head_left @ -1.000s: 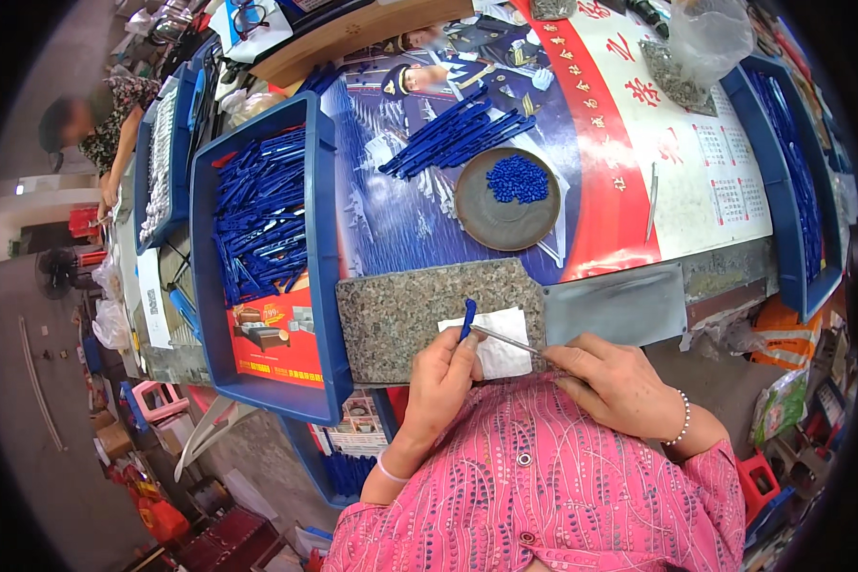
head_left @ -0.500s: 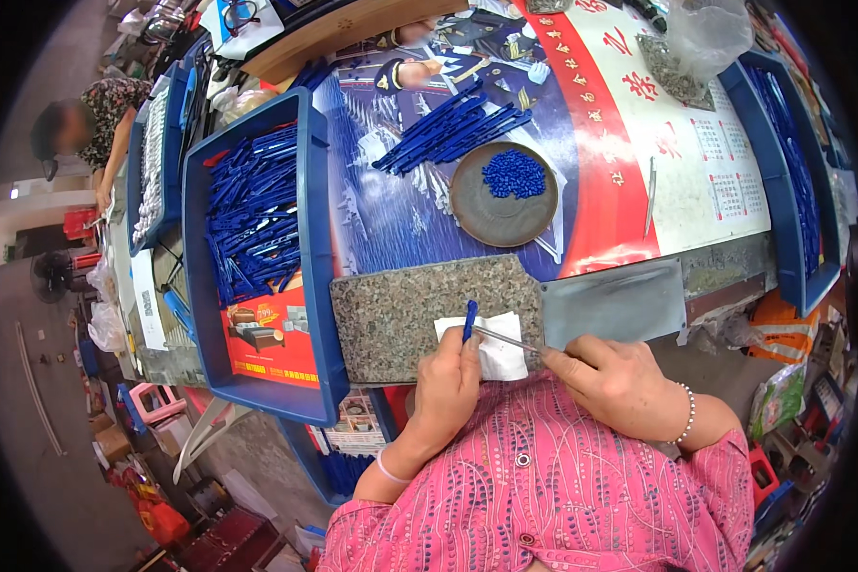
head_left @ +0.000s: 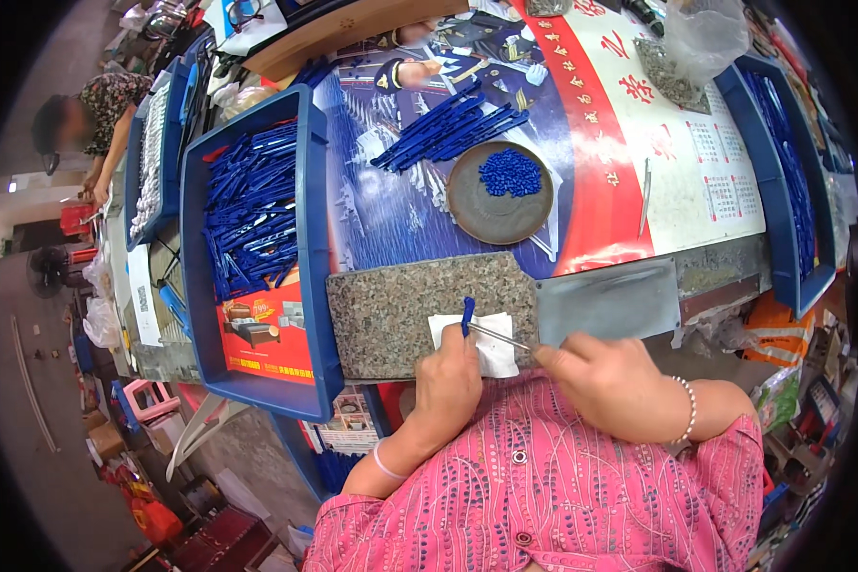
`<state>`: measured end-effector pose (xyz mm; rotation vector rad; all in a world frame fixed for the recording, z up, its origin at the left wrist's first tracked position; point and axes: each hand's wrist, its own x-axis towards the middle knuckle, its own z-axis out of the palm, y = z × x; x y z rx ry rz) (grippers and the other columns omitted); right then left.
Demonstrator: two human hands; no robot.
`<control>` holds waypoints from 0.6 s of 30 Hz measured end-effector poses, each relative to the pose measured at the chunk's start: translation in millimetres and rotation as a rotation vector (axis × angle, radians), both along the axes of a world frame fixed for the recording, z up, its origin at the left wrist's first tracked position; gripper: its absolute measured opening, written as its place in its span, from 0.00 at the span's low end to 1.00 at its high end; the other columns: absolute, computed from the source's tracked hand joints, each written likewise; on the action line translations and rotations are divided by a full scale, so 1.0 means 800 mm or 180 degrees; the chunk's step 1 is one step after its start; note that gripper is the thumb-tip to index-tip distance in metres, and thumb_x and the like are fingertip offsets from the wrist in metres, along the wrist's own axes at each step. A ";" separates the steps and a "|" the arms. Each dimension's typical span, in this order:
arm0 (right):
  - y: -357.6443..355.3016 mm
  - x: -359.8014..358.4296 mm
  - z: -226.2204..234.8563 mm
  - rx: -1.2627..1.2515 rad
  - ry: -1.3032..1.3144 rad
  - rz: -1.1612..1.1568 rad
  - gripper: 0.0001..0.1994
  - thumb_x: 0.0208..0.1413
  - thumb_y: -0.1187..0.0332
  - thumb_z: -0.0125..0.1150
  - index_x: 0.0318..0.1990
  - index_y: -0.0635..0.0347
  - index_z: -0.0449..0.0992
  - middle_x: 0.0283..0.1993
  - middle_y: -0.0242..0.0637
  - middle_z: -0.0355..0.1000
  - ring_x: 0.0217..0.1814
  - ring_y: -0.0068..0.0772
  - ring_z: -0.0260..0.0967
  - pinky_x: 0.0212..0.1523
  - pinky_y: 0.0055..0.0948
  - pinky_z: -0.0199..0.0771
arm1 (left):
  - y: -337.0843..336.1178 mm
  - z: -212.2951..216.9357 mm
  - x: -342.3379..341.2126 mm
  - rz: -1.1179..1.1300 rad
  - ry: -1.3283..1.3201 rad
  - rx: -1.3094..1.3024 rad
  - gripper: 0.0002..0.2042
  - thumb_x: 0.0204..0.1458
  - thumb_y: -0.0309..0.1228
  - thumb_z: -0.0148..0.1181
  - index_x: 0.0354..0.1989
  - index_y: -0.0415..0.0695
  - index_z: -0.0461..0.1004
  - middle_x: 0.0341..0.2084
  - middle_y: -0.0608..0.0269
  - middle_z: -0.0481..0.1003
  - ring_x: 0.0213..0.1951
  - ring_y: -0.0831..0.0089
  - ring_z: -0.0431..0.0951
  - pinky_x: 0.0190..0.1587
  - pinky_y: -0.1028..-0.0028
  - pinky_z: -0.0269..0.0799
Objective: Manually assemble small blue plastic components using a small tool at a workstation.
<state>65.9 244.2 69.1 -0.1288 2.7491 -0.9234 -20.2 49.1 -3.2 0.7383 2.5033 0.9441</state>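
My left hand (head_left: 448,386) is closed round a slim dark-blue plastic strip (head_left: 468,313), whose end sticks up above my fingers. In my right hand (head_left: 610,386) is a thin metal rod-like tool (head_left: 505,338); its tip touches or nearly touches the strip, and its other end is hidden in my grip. Under the strip and the tool lies a folded white paper (head_left: 498,360) on a speckled granite slab (head_left: 391,300). Beyond the slab, a round brown dish (head_left: 491,224) holds a heap of small blue bead-like pieces (head_left: 511,173). More blue strips (head_left: 448,135) lie loosely bunched behind the dish.
A blue tray (head_left: 326,381) full of blue strips stands at the left, another blue tray (head_left: 786,257) at the right. A grey plate (head_left: 610,300) adjoins the slab. Tweezers (head_left: 646,195) lie on the poster-covered table. Another person (head_left: 105,114) is at far left.
My right hand has shifted slightly right and down, its wrist turning, with the tool still held. My left hand has rolled a little round the strip. The whole view has drifted slightly.
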 end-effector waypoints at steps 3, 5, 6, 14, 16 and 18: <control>0.012 0.000 -0.006 -0.0373 -0.0059 -0.0071 0.17 0.44 0.73 0.57 0.45 0.58 0.71 0.28 0.38 0.67 0.24 0.41 0.69 0.23 0.37 0.70 | 0.003 0.002 0.003 -0.0022 0.0107 -0.0172 0.05 0.55 0.25 0.46 0.31 0.36 0.64 0.15 0.44 0.69 0.19 0.45 0.72 0.19 0.57 0.62; 0.012 0.003 -0.005 -0.0304 -0.0053 0.0022 0.17 0.45 0.73 0.57 0.46 0.58 0.71 0.29 0.38 0.67 0.24 0.41 0.69 0.23 0.37 0.70 | 0.002 -0.001 0.002 -0.0005 -0.0023 -0.0049 0.06 0.56 0.26 0.46 0.31 0.36 0.64 0.15 0.43 0.69 0.20 0.44 0.71 0.20 0.56 0.62; 0.009 0.005 -0.009 -0.0168 0.0048 0.0005 0.17 0.44 0.73 0.57 0.46 0.58 0.71 0.29 0.38 0.66 0.24 0.41 0.69 0.23 0.37 0.70 | 0.003 0.000 0.001 0.0008 -0.0012 -0.0050 0.06 0.56 0.26 0.46 0.31 0.36 0.64 0.15 0.43 0.69 0.20 0.44 0.71 0.20 0.56 0.62; -0.007 0.010 0.003 0.0511 0.0215 0.0212 0.19 0.42 0.73 0.58 0.46 0.59 0.70 0.28 0.38 0.65 0.25 0.38 0.69 0.23 0.35 0.69 | 0.005 0.000 -0.002 -0.0070 0.0150 -0.0015 0.05 0.53 0.25 0.49 0.30 0.35 0.62 0.11 0.44 0.68 0.17 0.46 0.72 0.17 0.55 0.64; -0.003 0.005 0.005 0.0316 -0.0107 0.0153 0.18 0.43 0.74 0.58 0.46 0.60 0.70 0.28 0.41 0.65 0.26 0.40 0.70 0.24 0.36 0.69 | 0.006 -0.001 0.000 -0.0104 0.0203 -0.0085 0.06 0.52 0.25 0.50 0.29 0.36 0.62 0.10 0.45 0.68 0.16 0.47 0.72 0.16 0.55 0.65; 0.002 -0.002 0.004 -0.0074 -0.0202 -0.0029 0.17 0.44 0.74 0.57 0.46 0.61 0.71 0.28 0.43 0.66 0.27 0.42 0.69 0.26 0.37 0.69 | 0.007 -0.003 0.000 -0.0145 0.0264 -0.0155 0.06 0.52 0.25 0.51 0.28 0.36 0.61 0.10 0.45 0.68 0.15 0.47 0.72 0.16 0.56 0.65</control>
